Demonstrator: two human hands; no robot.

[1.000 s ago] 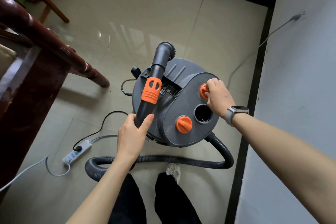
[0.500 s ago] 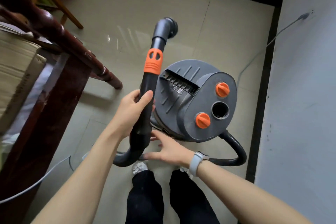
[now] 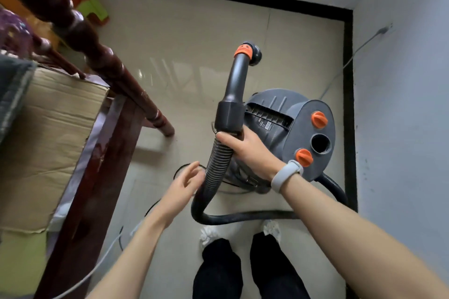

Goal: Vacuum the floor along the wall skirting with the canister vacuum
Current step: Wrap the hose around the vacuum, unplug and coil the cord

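The grey canister vacuum [image 3: 286,114] with two orange knobs stands on the tiled floor near the right wall. Its black ribbed hose [image 3: 216,170] loops from the canister's near side around in front of my feet and rises to a dark handle tube [image 3: 234,90] with an orange collar at its far end. My right hand [image 3: 245,150], with a watch on its wrist, grips the hose just below the handle cuff. My left hand [image 3: 184,184] hovers just left of the hose with fingers spread, holding nothing. Black skirting [image 3: 348,109] runs along the right and far walls.
A dark wooden bed frame [image 3: 107,153] and its turned post stand close on the left, with a cardboard sheet [image 3: 48,138] on top. A grey power cable [image 3: 345,65] runs up the right wall to a plug. Cords lie on the floor near my legs [image 3: 245,272].
My left hand has let go of the handle tube and dropped beside the hose. My right hand has come up from below and taken hold of the hose under the cuff.
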